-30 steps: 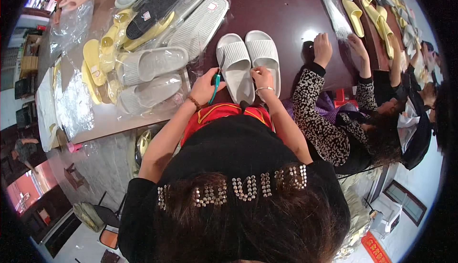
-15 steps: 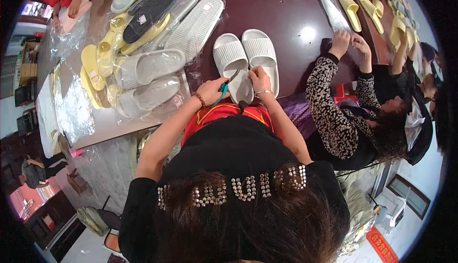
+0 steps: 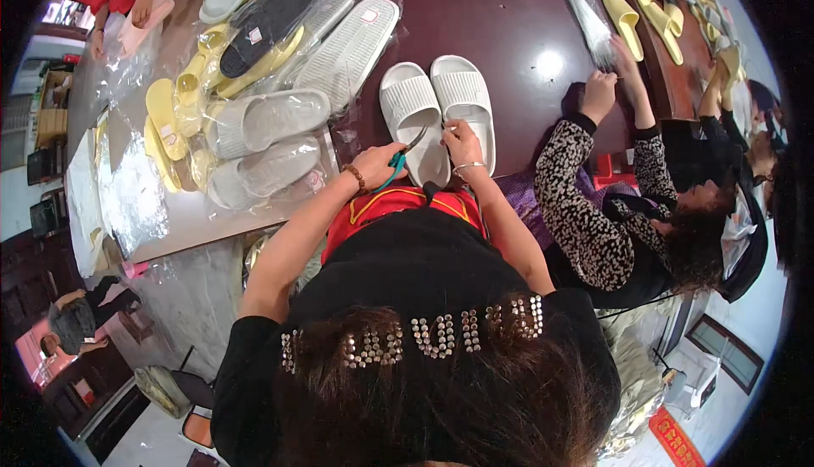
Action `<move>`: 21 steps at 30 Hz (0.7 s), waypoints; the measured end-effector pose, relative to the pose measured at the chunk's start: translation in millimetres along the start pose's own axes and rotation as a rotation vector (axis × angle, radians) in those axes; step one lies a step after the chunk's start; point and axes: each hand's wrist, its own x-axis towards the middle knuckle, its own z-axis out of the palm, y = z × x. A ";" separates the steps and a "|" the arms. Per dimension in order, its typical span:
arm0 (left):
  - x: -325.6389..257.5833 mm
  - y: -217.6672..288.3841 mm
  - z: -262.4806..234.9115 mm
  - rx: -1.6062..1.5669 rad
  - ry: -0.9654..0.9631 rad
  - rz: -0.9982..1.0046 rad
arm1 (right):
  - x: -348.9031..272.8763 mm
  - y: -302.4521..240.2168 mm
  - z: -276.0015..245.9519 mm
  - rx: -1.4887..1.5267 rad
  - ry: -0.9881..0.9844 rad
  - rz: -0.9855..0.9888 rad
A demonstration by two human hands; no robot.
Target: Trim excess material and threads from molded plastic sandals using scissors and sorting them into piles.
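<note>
Left hand (image 3: pixel 376 166): fingers grasping teal-handled scissors (image 3: pixel 398 160); blades point far and right, over the foot opening of the left slipper (image 3: pixel 407 97).
Right hand (image 3: pixel 462 141): fingers curled at the near edge of the strap of the right slipper (image 3: pixel 464 86); whether they grip anything, cannot tell.
Pale slippers: side by side on the dark red desk (image 3: pixel 483 9), soles down, toes far, heels near the person's body.
Left of pair: pale slippers in clear bags (image 3: pixel 287 117), yellow slippers (image 3: pixel 159 111) farther left.
Far left: black slipper (image 3: pixel 284 13), sole up, with small label.
Right of pair: co-worker's hands (image 3: pixel 599 94) near a clear plastic strip (image 3: pixel 585 9).
</note>
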 end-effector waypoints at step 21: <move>4.6 9.3 4.2 -0.461 0.173 0.003 | 23.7 -10.7 -16.5 -0.296 0.155 -0.039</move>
